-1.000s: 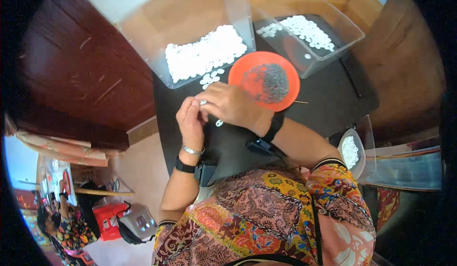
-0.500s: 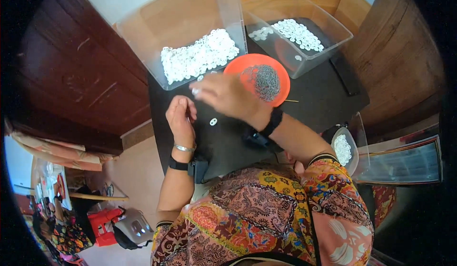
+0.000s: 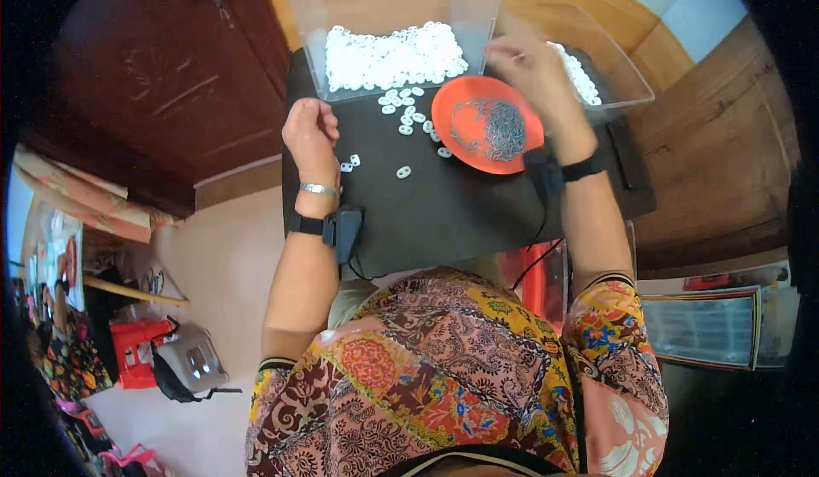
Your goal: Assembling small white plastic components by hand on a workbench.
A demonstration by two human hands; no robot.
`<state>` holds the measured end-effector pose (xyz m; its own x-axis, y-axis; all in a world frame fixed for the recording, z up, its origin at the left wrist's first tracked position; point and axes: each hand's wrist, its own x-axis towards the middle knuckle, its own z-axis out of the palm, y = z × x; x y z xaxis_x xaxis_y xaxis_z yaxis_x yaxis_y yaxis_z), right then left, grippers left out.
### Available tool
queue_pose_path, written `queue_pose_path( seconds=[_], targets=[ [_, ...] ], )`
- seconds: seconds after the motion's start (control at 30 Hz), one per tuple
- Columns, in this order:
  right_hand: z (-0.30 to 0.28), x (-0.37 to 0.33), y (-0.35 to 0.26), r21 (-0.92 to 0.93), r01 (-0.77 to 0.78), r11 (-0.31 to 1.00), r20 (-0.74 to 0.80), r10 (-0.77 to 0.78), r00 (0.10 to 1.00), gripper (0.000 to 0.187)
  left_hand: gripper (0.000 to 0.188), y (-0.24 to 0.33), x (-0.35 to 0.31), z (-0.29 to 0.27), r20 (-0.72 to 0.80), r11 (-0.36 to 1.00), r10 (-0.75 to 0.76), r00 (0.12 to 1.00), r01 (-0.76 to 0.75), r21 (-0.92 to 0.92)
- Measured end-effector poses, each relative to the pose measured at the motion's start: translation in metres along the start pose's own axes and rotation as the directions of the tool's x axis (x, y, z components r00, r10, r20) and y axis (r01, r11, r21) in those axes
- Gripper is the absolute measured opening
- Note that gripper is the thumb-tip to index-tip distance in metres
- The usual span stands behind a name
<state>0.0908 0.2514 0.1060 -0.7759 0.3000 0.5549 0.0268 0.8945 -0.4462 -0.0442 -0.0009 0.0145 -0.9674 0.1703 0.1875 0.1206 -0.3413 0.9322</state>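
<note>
My left hand (image 3: 310, 132) rests at the table's left edge, fingers curled in; whether anything is inside them is hidden. My right hand (image 3: 536, 72), smeared by motion, is beyond the orange plate (image 3: 443, 119), near the left side of the right-hand clear box (image 3: 627, 102). Its fingertips are too blurred to show what they hold. Thin grey metal pieces (image 3: 505, 131), like screws or pins, are heaped on the plate. White oval two-holed plastic pieces (image 3: 408, 119) are scattered left of the plate. One lone piece (image 3: 403, 172) lies nearer me, and a couple of white pieces (image 3: 351, 164) sit beside my left wrist.
A large clear box (image 3: 490, 37) at the back holds a heap of white pieces (image 3: 392, 57). More white pieces (image 3: 583, 80) are in the right-hand box. Dark bands with small devices (image 3: 345, 229) circle both my wrists. A dark wooden door (image 3: 205, 76) stands at left.
My right hand has swung from beside my left hand, with a small white piece at its fingertips, to the right-hand box. My left hand stays curled. The view has shifted, uncovering the scattered pieces.
</note>
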Motion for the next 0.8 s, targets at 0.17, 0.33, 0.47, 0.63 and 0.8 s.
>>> queue_pose_path(
  seconds=[0.17,0.33,0.47,0.63,0.8],
  targets=[
    [0.086,-0.031,-0.060,0.205,0.255,0.945,0.364,-0.315,0.877,0.019,0.024,-0.007,0.009,-0.008,-0.054,1.000,0.023,0.998,-0.024,-0.014],
    [0.146,-0.037,-0.073,0.145,0.296,0.944,0.428,-0.330,0.841,0.018,0.023,-0.012,0.015,-0.012,-0.132,0.998,-0.035,0.991,0.027,-0.059],
    [0.153,-0.040,-0.076,0.136,0.319,0.938,0.505,-0.343,0.792,0.014,0.022,-0.013,0.016,-0.013,-0.119,0.998,-0.044,0.992,0.039,-0.044],
    [0.160,-0.044,-0.066,0.060,0.375,0.925,0.478,-0.356,0.803,0.009,0.022,-0.007,0.013,-0.009,-0.069,0.995,-0.097,0.993,0.096,-0.023],
    [0.144,-0.041,-0.060,-0.073,0.326,0.943,0.490,-0.251,0.835,0.012,0.021,-0.014,0.010,-0.008,0.021,0.992,-0.117,0.993,0.116,0.038]
  ],
)
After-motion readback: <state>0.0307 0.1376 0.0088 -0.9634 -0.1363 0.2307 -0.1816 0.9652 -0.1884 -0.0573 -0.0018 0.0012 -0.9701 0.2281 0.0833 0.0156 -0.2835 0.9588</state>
